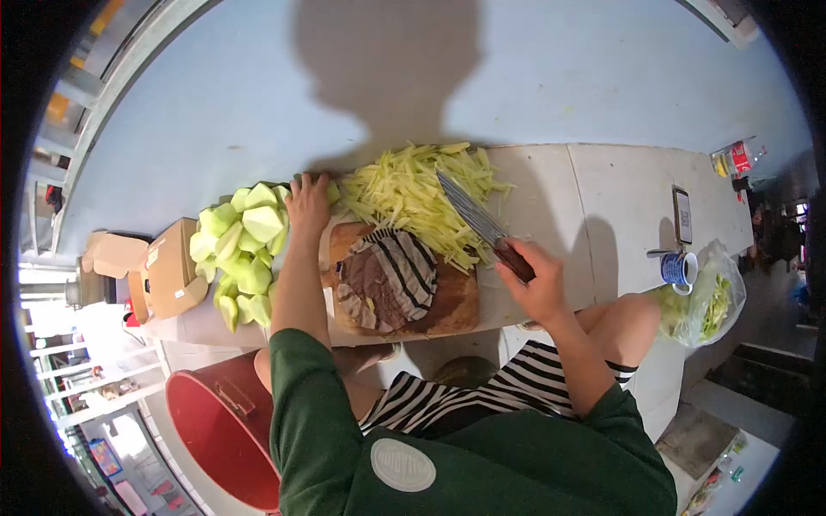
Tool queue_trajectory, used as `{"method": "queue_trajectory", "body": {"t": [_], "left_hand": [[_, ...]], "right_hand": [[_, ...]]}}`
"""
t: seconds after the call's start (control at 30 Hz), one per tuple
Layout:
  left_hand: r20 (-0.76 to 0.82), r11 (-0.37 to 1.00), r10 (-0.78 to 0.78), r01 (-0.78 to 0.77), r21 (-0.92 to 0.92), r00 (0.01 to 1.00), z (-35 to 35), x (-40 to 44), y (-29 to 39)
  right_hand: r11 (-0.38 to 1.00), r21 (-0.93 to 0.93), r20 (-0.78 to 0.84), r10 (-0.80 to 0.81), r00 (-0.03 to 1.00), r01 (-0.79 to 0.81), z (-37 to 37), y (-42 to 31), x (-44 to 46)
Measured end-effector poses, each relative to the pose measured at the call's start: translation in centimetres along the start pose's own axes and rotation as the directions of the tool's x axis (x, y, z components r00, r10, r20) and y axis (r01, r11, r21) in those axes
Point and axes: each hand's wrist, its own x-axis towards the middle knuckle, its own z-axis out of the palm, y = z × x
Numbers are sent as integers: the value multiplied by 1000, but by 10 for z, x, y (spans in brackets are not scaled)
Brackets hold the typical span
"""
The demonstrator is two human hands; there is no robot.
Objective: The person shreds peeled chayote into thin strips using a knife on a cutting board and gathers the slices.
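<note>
My right hand point(535, 279) grips a kitchen knife point(471, 209) by its dark handle, the blade slanting across the heap of pale green shreds point(404, 185). At the back of a pile of peeled pale green chunks point(258, 225), my left hand point(307, 205) has its fingers bent round a green vegetable piece point(334, 192), partly hidden by the hand. In front of me lies a wooden cutting board point(456, 305). A folded cloth point(387, 279), brownish with a black-striped part, rests on it.
Beside the pile on the left is an open cardboard box point(172, 268). A red bucket point(225, 430) stands below the table's left edge. To the right are a phone point(682, 215), a blue-and-white cup point(679, 268), a plastic bag of greens point(710, 301) and a bottle point(737, 159).
</note>
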Motion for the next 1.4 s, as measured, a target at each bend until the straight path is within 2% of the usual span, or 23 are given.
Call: {"method": "queue_trajectory", "body": {"t": [0.03,0.07,0.13,0.23,0.33,0.47,0.53,0.67,0.73,0.77,0.83,0.87,0.93,0.97,1.03,1.07,1.1,1.13,1.2,1.23,1.27,1.33,1.4], "left_hand": [[-8,996,86,-85,41,996,0,2,-5],[-10,996,81,-81,38,997,0,4,-7],[86,977,213,-214,3,973,-2,5,-12],[158,974,223,-216,-63,962,-5,2,-17],[162,973,193,-167,-160,968,-13,-7,-17],[123,988,122,-109,-111,985,-22,-21,-17],[19,977,30,-26,-212,999,-18,-26,-18],[-52,946,-13,-4,-323,999,-19,-44,-22],[-123,846,-98,17,-533,988,-20,-57,-22],[-123,846,-101,20,-533,987,-20,-66,-20],[-156,621,-360,111,-776,920,-27,-90,-9],[-148,618,-360,116,-777,921,-28,-103,-4],[-201,465,-444,33,-885,873,-28,-128,4],[-210,525,-426,51,-850,880,-30,-143,5],[-205,462,-455,33,-887,866,-41,-160,11],[-199,398,-491,15,-917,848,-48,-168,15],[31,143,-497,118,-983,867,-63,-178,22],[35,139,-493,119,-983,870,-65,-185,30],[-23,243,-439,94,-965,898,-66,-200,41],[-86,369,-393,71,-927,916,-60,-207,46],[-82,369,-398,77,-926,914,-57,-212,49],[59,101,-407,109,-989,912,-70,-219,57],[27,70,-450,66,-995,893,-67,-219,58]], "right_hand": [[1000,15,-5,0,1000,0,1,1,0],[1000,14,-2,-4,1000,4,1,1,0],[1000,24,26,19,999,-20,1,-4,1],[999,43,32,25,999,-27,3,-2,-4],[1000,24,38,15,999,-16,5,-3,-9],[999,36,45,-5,999,3,7,-4,-15],[997,73,55,36,998,-40,8,-9,-17],[998,56,55,-15,998,11,10,-10,-26],[997,74,82,-1,997,-5,13,-11,-31],[997,75,85,-4,996,-3,14,-13,-34],[989,111,170,76,983,-95,18,-21,-39],[989,107,175,82,981,-101,22,-23,-42],[992,92,239,59,969,-83,33,-29,-44],[983,95,309,118,944,-154,36,-36,-47],[986,88,326,108,939,-144,55,-36,-55],[988,85,346,91,934,-128,64,-37,-60],[967,89,442,176,880,-238,65,-51,-59],[967,84,439,182,880,-242,73,-53,-62],[988,116,402,47,914,-102,91,-54,-74],[984,106,419,86,904,-143,98,-57,-79],[984,107,425,85,901,-143,102,-60,-84],[936,124,450,243,859,-330,107,-70,-88],[930,128,458,252,853,-344,111,-73,-91]]}}
